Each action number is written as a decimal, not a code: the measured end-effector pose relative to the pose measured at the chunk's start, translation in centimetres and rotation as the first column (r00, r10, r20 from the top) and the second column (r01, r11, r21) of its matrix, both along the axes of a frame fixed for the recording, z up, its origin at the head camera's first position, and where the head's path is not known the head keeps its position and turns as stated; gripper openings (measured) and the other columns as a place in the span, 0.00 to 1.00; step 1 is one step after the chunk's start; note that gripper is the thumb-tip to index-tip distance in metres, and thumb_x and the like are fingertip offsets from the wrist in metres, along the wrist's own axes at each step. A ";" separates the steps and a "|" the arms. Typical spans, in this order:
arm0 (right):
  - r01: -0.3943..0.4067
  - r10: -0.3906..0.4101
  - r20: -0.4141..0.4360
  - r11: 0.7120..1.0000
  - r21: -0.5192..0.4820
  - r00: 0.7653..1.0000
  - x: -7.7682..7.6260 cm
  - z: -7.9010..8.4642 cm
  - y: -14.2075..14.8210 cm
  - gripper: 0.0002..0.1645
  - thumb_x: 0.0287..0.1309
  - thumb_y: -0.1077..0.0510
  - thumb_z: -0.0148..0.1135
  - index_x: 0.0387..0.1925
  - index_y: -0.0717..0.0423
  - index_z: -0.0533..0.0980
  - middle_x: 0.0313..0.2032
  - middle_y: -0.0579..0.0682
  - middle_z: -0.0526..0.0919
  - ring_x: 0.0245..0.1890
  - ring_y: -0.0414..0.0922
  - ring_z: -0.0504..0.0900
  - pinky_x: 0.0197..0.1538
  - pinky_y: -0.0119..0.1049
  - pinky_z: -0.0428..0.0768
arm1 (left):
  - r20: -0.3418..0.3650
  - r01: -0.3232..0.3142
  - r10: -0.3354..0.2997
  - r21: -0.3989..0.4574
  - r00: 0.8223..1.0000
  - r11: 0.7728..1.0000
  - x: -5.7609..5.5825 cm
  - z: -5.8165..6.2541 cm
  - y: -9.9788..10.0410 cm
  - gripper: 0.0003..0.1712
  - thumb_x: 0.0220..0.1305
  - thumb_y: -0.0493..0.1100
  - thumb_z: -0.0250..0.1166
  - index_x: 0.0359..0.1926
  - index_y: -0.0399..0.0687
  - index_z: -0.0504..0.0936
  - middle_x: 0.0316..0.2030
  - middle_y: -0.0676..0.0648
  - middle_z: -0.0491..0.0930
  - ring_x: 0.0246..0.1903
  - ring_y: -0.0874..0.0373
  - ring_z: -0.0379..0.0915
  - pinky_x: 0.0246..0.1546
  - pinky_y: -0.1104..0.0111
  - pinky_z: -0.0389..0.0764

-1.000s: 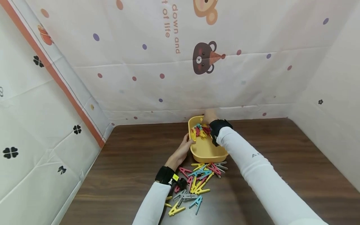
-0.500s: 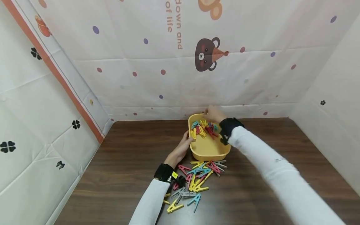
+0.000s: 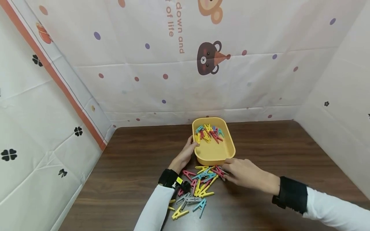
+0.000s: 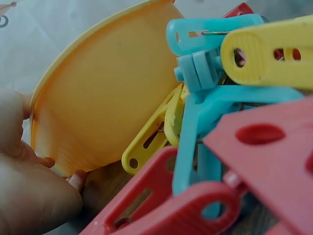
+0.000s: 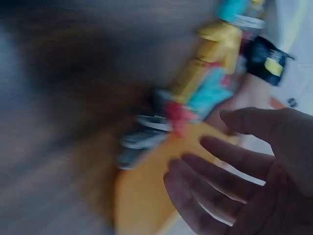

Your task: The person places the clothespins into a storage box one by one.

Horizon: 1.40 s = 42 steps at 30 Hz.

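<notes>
My left hand [image 3: 184,156] grips the left wall of a yellow plastic basket [image 3: 212,154], its thumb over the rim. Inside the basket's far half lie several clothespins [image 3: 206,137] in yellow, red and teal. My right hand [image 3: 244,173] is over the right end of a loose pile of clothespins [image 3: 199,187], just in front of the basket. In the right wrist view its fingers [image 5: 215,183] are spread and slightly bent, with nothing between them. Close up in the left wrist view are a red clothespin [image 4: 264,147] and a yellow clothespin [image 4: 266,58].
The dark wooden table [image 3: 138,160] runs back to a white printed cloth [image 3: 150,93], which hangs right behind the basket. Another sheet [image 3: 37,154] closes off the left side. A blue clothespin [image 3: 200,205] and a yellow clothespin [image 3: 180,213] lie at the pile's near end.
My right hand has come from the basket's far right corner back toward me, down to the pile. The clothespins in the basket are now uncovered. My left hand stays on the basket.
</notes>
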State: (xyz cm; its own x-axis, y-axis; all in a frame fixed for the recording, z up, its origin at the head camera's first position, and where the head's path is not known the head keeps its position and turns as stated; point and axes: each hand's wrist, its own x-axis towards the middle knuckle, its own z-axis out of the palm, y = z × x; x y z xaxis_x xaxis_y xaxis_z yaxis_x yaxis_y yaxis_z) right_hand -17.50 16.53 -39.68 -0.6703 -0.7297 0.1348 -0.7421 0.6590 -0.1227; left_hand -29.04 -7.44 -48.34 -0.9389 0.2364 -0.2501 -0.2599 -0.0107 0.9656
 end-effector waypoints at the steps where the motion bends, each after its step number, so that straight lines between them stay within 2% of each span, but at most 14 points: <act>1: -0.001 0.001 -0.002 1.000 0.011 1.000 0.2 -0.6 0.3 0.08 0.59 0.56 0.73 0.40 0.50 0.84 0.39 0.46 0.84 0.30 0.35 0.78 0.26 0.29 0.74 | 0.004 0.001 -0.001 -0.002 1.000 1.000 0.0 0.0 0.0 0.47 0.68 0.46 0.56 0.83 0.55 0.43 0.83 0.45 0.39 0.82 0.47 0.31 0.78 0.43 0.38; 4: -0.013 0.013 -0.004 1.000 0.018 1.000 0.1 -2.1 1.0 0.11 0.57 0.58 0.74 0.42 0.51 0.85 0.41 0.47 0.83 0.34 0.38 0.81 0.30 0.30 0.78 | 0.012 0.002 -0.002 -0.001 1.000 1.000 0.1 0.0 0.2 0.48 0.68 0.45 0.56 0.83 0.55 0.42 0.83 0.45 0.39 0.82 0.47 0.31 0.79 0.44 0.38; 8: -0.018 0.017 0.044 1.000 0.009 0.999 -0.3 -3.2 1.3 0.06 0.56 0.60 0.75 0.35 0.50 0.84 0.36 0.45 0.81 0.30 0.34 0.78 0.28 0.28 0.76 | 0.005 0.002 -0.002 0.009 1.000 1.000 0.1 0.0 0.2 0.48 0.68 0.45 0.56 0.83 0.54 0.43 0.83 0.44 0.40 0.82 0.46 0.32 0.78 0.43 0.38; 12: -0.007 0.007 0.061 1.000 -0.003 0.998 -0.3 -3.9 1.2 0.07 0.54 0.62 0.75 0.30 0.49 0.83 0.32 0.41 0.79 0.28 0.32 0.76 0.27 0.28 0.75 | 0.000 0.002 -0.002 0.011 1.000 1.000 0.0 0.1 0.1 0.48 0.68 0.45 0.55 0.83 0.54 0.43 0.83 0.43 0.39 0.82 0.46 0.32 0.78 0.43 0.38; 17: -0.014 0.014 0.059 1.000 -0.003 0.998 0.4 -3.9 2.0 0.09 0.52 0.64 0.75 0.24 0.47 0.84 0.27 0.37 0.78 0.27 0.32 0.78 0.26 0.28 0.74 | -0.003 0.012 -0.012 0.011 1.000 1.000 0.0 0.2 0.1 0.48 0.68 0.46 0.56 0.83 0.55 0.43 0.83 0.43 0.38 0.82 0.46 0.31 0.78 0.43 0.38; 22: -0.028 0.027 0.115 1.000 0.006 0.993 2.0 -3.2 3.1 0.11 0.54 0.63 0.75 0.23 0.43 0.84 0.26 0.34 0.75 0.25 0.27 0.71 0.25 0.25 0.69 | -0.009 0.005 -0.005 0.013 1.000 1.000 0.1 0.6 0.0 0.48 0.67 0.45 0.56 0.83 0.54 0.42 0.83 0.43 0.39 0.82 0.46 0.32 0.79 0.44 0.38; 25: -0.034 0.036 0.055 0.999 -0.030 0.998 2.9 -3.0 3.3 0.09 0.52 0.61 0.77 0.26 0.42 0.85 0.29 0.35 0.74 0.28 0.28 0.70 0.26 0.25 0.71 | -0.002 -0.002 0.002 0.011 1.000 1.000 0.0 0.8 -0.1 0.48 0.67 0.45 0.56 0.83 0.54 0.42 0.83 0.44 0.39 0.82 0.48 0.32 0.79 0.45 0.38; 27: -0.036 0.036 0.002 0.998 -0.054 0.999 3.1 -3.1 3.3 0.08 0.51 0.59 0.78 0.32 0.44 0.86 0.34 0.39 0.76 0.32 0.32 0.73 0.27 0.26 0.73 | 0.001 0.000 0.000 0.008 1.000 1.000 0.0 1.0 -0.1 0.49 0.67 0.45 0.56 0.83 0.54 0.42 0.83 0.44 0.38 0.82 0.48 0.32 0.79 0.45 0.38; 29: -0.027 0.027 -0.012 0.998 -0.060 1.000 3.0 -3.3 3.0 0.13 0.52 0.58 0.78 0.41 0.47 0.86 0.39 0.43 0.77 0.36 0.36 0.75 0.30 0.28 0.75 | 0.000 0.003 -0.003 0.006 1.000 1.000 -0.1 1.0 -0.2 0.48 0.68 0.45 0.56 0.83 0.54 0.42 0.83 0.44 0.38 0.82 0.47 0.32 0.79 0.45 0.38; 31: -0.014 0.015 0.014 0.999 -0.048 1.000 2.8 -3.5 2.6 0.18 0.55 0.56 0.76 0.48 0.49 0.83 0.43 0.46 0.79 0.38 0.38 0.77 0.31 0.29 0.77 | -0.010 -0.001 0.001 0.006 1.000 1.000 -0.2 1.0 -0.4 0.48 0.68 0.45 0.55 0.83 0.54 0.42 0.83 0.43 0.39 0.82 0.46 0.32 0.79 0.44 0.39; 33: -0.002 0.003 0.064 1.000 -0.029 0.998 2.5 -3.6 2.3 0.20 0.57 0.57 0.74 0.51 0.51 0.82 0.43 0.47 0.80 0.37 0.38 0.79 0.31 0.30 0.78 | -0.013 -0.009 0.009 0.008 1.000 1.000 -0.3 0.9 -0.6 0.48 0.68 0.45 0.55 0.83 0.54 0.42 0.82 0.43 0.39 0.82 0.46 0.32 0.79 0.44 0.38; 39: 0.025 -0.021 0.223 1.000 -0.019 0.975 2.4 -3.4 2.7 0.18 0.57 0.65 0.72 0.49 0.51 0.82 0.37 0.44 0.81 0.31 0.30 0.77 0.29 0.28 0.76 | 0.000 0.006 -0.006 -0.003 1.000 1.000 -0.1 0.6 -1.0 0.48 0.68 0.45 0.55 0.83 0.55 0.42 0.83 0.44 0.39 0.82 0.47 0.32 0.79 0.44 0.38; 42: 0.053 -0.040 0.234 0.997 -0.052 0.971 2.3 -3.3 3.3 0.17 0.56 0.66 0.72 0.48 0.50 0.82 0.37 0.43 0.82 0.33 0.31 0.79 0.30 0.30 0.78 | -0.029 0.014 -0.014 -0.001 0.999 1.000 -0.2 0.6 -0.9 0.47 0.69 0.45 0.55 0.83 0.55 0.42 0.82 0.44 0.39 0.82 0.46 0.31 0.78 0.42 0.38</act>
State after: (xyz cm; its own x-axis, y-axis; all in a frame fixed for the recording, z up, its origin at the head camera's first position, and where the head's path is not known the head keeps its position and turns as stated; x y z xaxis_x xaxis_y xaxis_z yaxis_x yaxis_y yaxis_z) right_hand -15.16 19.88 -42.96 -0.7212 -0.6926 0.0124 -0.6575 0.6788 -0.3271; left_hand -29.25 -8.34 -47.70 -0.9423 0.2496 -0.2231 -0.2320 -0.0065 0.9727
